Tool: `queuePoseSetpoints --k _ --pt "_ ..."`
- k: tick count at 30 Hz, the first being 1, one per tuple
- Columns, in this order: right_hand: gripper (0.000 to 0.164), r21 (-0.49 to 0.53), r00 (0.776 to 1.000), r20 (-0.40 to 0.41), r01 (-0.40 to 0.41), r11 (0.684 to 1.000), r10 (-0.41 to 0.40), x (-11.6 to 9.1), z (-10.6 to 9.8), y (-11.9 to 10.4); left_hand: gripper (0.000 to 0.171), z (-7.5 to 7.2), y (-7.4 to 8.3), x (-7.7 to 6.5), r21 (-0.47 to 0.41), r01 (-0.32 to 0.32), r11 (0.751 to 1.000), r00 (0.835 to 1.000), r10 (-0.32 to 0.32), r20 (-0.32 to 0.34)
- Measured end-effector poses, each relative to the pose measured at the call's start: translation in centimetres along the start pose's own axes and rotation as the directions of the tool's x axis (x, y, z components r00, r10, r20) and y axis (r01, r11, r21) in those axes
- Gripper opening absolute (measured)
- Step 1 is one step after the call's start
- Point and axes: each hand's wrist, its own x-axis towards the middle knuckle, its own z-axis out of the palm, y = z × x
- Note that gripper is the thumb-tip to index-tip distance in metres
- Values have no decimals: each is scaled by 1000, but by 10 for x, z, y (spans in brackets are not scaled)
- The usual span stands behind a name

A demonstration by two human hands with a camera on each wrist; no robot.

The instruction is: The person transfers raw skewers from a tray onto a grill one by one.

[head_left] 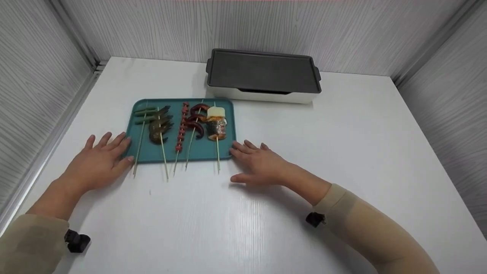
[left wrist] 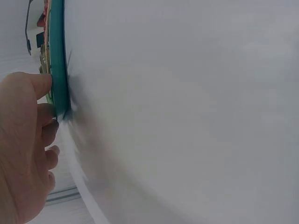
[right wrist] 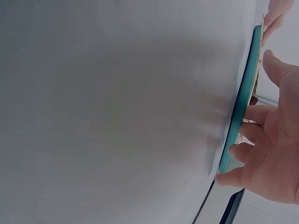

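White tabletop (head_left: pixel 247 228): evenly lit in the head view; pale sheen at lower centre.
Right hand (head_left: pixel 262 163): soft shadow beneath, broadening along the forearm (head_left: pixel 304 182).
Left hand (head_left: pixel 95 163): similarly diffuse shadow beside the wrist.
Griddle plate (head_left: pixel 262 72): matte and dark, outline fairly sharp.
Teal tray (right wrist: pixel 240 105): rim bowed in the right wrist view, dimmest leftward.
Left wrist view: greyish, hazy, softly focused.

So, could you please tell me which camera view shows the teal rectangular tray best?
The head view, which shows the teal rectangular tray almost whole, from above. The left wrist view catches only a cropped strip of its edge by the left hand; the right wrist view shows a thin, slanted edge beside the right hand.
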Motion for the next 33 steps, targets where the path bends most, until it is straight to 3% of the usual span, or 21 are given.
queuePoseSetpoints --k 18,33 --pt "93 45 1000 -15 -12 999 13 -38 0 38 71 5 45 22 40 -81 996 997 81 -8" --pt "91 85 998 -53 -33 996 37 -80 6 77 69 11 91 51 70 -138 988 990 139 -13"
